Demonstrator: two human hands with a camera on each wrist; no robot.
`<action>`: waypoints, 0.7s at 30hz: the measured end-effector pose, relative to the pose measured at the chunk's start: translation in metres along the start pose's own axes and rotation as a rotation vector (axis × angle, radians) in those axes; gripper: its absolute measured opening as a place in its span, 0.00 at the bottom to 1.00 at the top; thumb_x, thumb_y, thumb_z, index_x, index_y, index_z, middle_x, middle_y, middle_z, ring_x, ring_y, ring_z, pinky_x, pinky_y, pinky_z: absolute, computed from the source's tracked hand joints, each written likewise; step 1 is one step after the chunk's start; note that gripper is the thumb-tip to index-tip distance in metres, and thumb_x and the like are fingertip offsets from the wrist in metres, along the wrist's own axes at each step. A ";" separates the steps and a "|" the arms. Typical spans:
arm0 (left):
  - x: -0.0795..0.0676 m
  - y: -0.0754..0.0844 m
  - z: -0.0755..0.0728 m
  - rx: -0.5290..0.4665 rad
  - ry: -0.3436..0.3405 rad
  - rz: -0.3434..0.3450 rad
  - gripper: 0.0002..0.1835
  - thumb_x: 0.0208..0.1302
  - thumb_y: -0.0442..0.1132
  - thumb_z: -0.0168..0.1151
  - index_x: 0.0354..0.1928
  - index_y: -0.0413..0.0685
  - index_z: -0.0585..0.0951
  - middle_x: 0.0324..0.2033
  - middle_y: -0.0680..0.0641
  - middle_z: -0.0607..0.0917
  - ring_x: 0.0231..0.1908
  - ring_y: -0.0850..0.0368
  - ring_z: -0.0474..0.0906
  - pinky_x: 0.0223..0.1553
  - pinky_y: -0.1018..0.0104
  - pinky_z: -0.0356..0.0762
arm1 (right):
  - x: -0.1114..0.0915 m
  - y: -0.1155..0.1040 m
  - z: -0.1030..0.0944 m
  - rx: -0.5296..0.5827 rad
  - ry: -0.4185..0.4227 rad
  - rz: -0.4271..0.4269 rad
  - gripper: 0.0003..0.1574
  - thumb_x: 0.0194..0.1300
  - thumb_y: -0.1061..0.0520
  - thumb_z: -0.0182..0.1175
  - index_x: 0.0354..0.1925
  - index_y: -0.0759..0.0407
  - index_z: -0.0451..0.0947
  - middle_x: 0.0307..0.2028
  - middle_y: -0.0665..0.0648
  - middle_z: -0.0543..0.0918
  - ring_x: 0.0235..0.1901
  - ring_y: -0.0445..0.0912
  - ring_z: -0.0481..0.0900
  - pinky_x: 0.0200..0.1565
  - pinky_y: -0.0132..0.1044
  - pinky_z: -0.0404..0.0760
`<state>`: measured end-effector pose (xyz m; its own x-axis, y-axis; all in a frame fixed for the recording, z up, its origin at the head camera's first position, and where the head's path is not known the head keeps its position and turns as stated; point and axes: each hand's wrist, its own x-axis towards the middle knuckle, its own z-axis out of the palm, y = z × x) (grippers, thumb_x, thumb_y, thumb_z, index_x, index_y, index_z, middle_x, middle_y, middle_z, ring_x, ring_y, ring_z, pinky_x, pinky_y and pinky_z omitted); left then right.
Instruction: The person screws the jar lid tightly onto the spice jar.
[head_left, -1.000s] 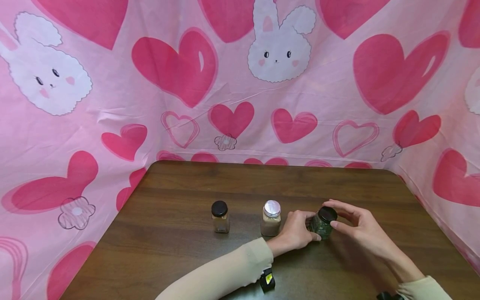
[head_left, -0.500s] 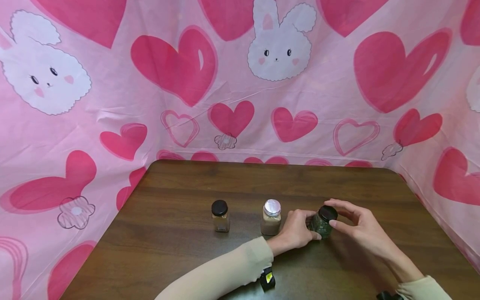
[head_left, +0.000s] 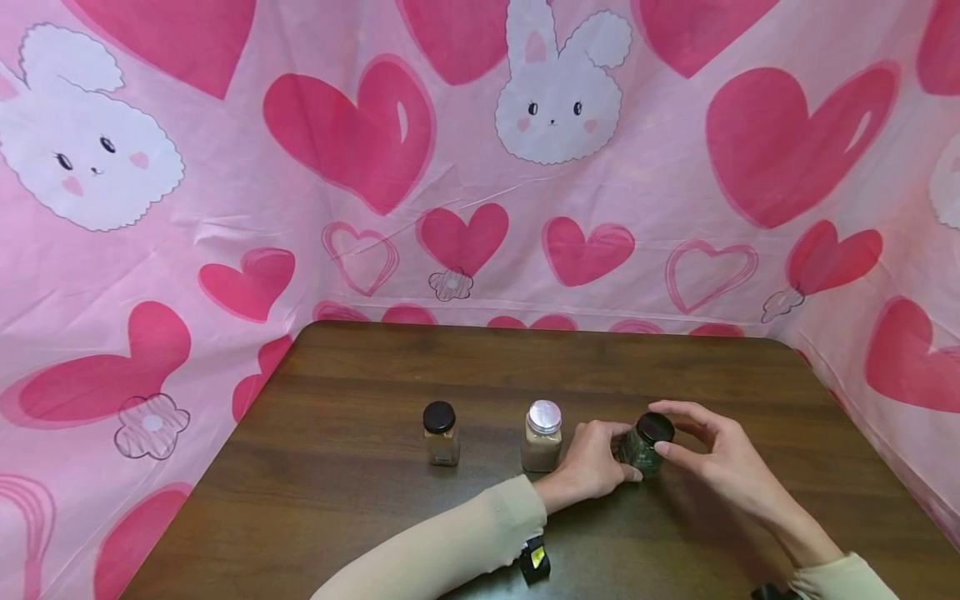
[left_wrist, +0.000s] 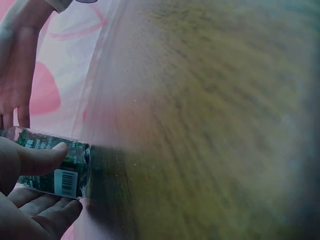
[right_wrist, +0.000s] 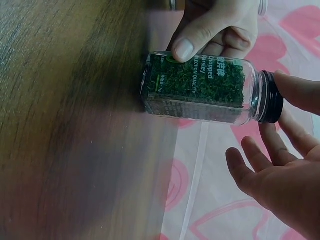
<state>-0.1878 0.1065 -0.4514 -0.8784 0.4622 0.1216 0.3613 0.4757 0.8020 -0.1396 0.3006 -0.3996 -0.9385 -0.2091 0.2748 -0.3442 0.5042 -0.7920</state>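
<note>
A clear jar of chopped parsley (right_wrist: 200, 85) with a black lid (right_wrist: 271, 97) stands on the table toward the right, tilted slightly in the head view. My left hand (head_left: 592, 462) grips the jar's body from the left, thumb on its near side and fingers behind. My right hand (head_left: 723, 454) pinches the black lid between thumb and fingers; in the right wrist view its other fingers (right_wrist: 240, 170) spread loosely below. Dried green flakes and a printed label show through the jar, and a barcode faces the left wrist camera.
Just left of my left hand stands a jar with a silvery lid (head_left: 543, 437) and pale brown contents. Farther left is a smaller black-lidded jar (head_left: 442, 435). The brown wooden table (head_left: 360, 358) is enclosed by pink heart-and-rabbit cloth (head_left: 465, 167).
My right thumb has shifted slightly left along the lid. The left hand and the parsley jar stay in place.
</note>
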 end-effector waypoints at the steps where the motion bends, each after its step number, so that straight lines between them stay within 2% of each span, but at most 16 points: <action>1: 0.000 0.000 0.000 0.000 0.000 0.000 0.28 0.48 0.32 0.87 0.54 0.50 0.90 0.41 0.60 0.90 0.41 0.73 0.81 0.44 0.78 0.76 | 0.000 0.000 0.000 -0.003 0.002 0.003 0.27 0.67 0.63 0.72 0.63 0.57 0.81 0.58 0.60 0.84 0.56 0.36 0.79 0.53 0.24 0.76; 4: 0.001 -0.001 0.001 -0.005 -0.001 -0.005 0.28 0.48 0.33 0.87 0.54 0.50 0.90 0.42 0.60 0.90 0.42 0.72 0.81 0.45 0.77 0.76 | 0.000 0.000 0.001 -0.006 0.009 0.012 0.28 0.67 0.62 0.73 0.64 0.56 0.80 0.60 0.60 0.83 0.56 0.37 0.79 0.52 0.23 0.76; 11: 0.001 -0.001 0.001 -0.002 -0.005 -0.010 0.28 0.49 0.33 0.87 0.55 0.50 0.89 0.42 0.60 0.90 0.42 0.72 0.81 0.46 0.77 0.76 | 0.001 0.000 0.003 -0.009 0.036 0.002 0.32 0.65 0.62 0.75 0.66 0.57 0.79 0.60 0.51 0.82 0.55 0.35 0.79 0.52 0.24 0.77; 17: 0.001 0.000 0.001 -0.017 -0.011 -0.010 0.27 0.49 0.32 0.86 0.55 0.49 0.89 0.42 0.60 0.90 0.41 0.72 0.81 0.46 0.76 0.77 | 0.002 -0.001 0.007 -0.015 0.057 -0.044 0.32 0.63 0.66 0.76 0.64 0.59 0.80 0.58 0.53 0.81 0.53 0.38 0.80 0.54 0.23 0.75; 21: 0.001 0.000 0.000 -0.007 -0.004 -0.002 0.27 0.48 0.32 0.87 0.54 0.49 0.89 0.41 0.60 0.90 0.41 0.72 0.81 0.44 0.77 0.76 | 0.003 -0.002 0.006 -0.042 0.052 -0.078 0.35 0.61 0.65 0.77 0.66 0.57 0.79 0.60 0.54 0.78 0.56 0.37 0.77 0.55 0.23 0.74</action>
<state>-0.1884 0.1069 -0.4516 -0.8779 0.4640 0.1182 0.3577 0.4715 0.8060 -0.1415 0.2944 -0.4006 -0.9086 -0.2056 0.3637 -0.4161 0.5227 -0.7441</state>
